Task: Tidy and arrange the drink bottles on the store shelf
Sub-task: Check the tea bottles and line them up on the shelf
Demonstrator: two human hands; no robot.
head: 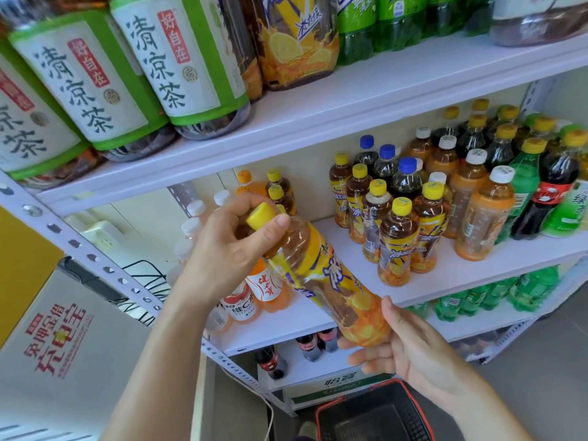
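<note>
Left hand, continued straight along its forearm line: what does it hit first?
Likely the two yellow-capped tea bottles at the back of the middle shelf, just past the left hand gripping the held bottle by its neck. Depth is unclear.

Top shelf: three big green-labelled tea bottles (92, 90). Middle shelf: three blue-capped bottles (387, 168), with five yellow-capped iced teas (397, 246) clustered beside them. One tilted iced tea bottle (327, 281) in front; one red-rimmed basket (381, 415) below.

left hand (229, 249) raised, fingers curled gripping | right hand (410, 348) lower, fingers cupped upward
</note>
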